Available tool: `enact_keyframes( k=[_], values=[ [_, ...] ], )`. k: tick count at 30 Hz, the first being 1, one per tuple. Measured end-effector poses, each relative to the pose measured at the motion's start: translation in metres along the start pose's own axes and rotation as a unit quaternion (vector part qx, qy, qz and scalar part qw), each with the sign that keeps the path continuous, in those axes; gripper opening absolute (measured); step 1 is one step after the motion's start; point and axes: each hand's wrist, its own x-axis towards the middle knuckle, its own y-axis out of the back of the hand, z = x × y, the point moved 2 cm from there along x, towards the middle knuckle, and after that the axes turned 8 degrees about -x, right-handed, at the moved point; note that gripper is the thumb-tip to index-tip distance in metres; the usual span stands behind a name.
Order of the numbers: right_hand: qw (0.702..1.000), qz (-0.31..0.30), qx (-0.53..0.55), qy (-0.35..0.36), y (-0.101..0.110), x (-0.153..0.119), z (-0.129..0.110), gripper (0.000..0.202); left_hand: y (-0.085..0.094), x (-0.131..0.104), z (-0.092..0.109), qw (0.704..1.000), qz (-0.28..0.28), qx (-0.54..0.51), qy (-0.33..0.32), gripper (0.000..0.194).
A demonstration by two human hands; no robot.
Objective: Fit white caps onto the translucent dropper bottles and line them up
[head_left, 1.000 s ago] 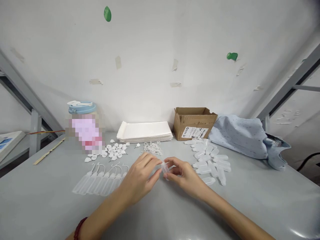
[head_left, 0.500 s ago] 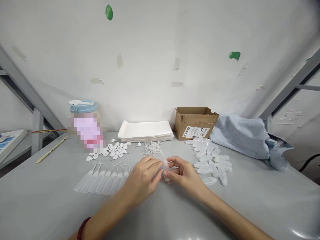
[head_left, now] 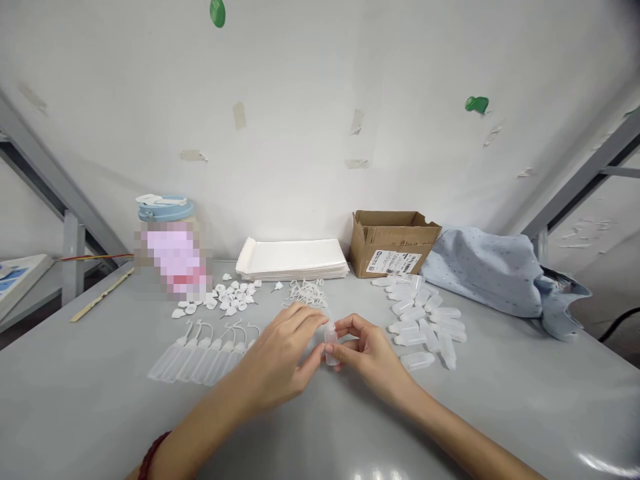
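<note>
My right hand (head_left: 370, 350) pinches a small translucent squeeze bottle (head_left: 331, 349), held upright between thumb and fingers. A thin white strap or tube sticks up from its neck. My left hand (head_left: 285, 350) is at the bottle's left, its thumb and fingers apart, the fingertips close to the neck; whether they touch it is hard to see. Behind the bottle lies a pile of white straps (head_left: 306, 293). A row of similar bottles with curved straps (head_left: 200, 357) lies left of my left hand. Loose bottles without straps (head_left: 425, 323) lie to the right.
White pointed caps (head_left: 233, 298) are scattered at the back left, near a blue-lidded jug (head_left: 166, 210). A stack of white envelopes (head_left: 295, 259) and an open cardboard box (head_left: 393, 240) stand along the wall. Blue cloth (head_left: 480, 273) lies at the right, a yellow strip (head_left: 103, 295) far left.
My left fingers have moved slightly up and away from the bottle, opening a gap to the thumb. My right hand still holds the bottle. The view has shifted a little.
</note>
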Motion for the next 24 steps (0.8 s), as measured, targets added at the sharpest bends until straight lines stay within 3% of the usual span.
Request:
enact_keyframes(
  k=[4, 10, 15, 20, 24],
  values=[
    [1.000, -0.007, 0.001, 0.000, -0.002, 0.000, 0.005, 0.033, 0.002, -0.001, 0.002, 0.996, -0.084, 0.019, -0.008, 0.038],
    [1.000, -0.018, -0.008, 0.008, -0.011, -0.001, 0.004, 0.026, -0.003, -0.001, 0.001, 0.994, -0.077, 0.074, -0.003, 0.024],
    [0.994, -0.048, -0.085, 0.044, -0.017, -0.004, -0.002, 0.017, 0.006, -0.004, -0.003, 0.991, -0.096, 0.059, 0.067, 0.024],
    [0.932, -0.037, -0.324, 0.160, -0.017, -0.007, -0.001, 0.022, 0.014, -0.010, -0.010, 0.983, -0.139, 0.028, 0.119, 0.028],
    [0.907, -0.047, -0.373, 0.190, -0.020, -0.008, 0.005, 0.027, 0.013, -0.010, -0.013, 0.976, -0.159, 0.020, 0.147, 0.026]
  ],
)
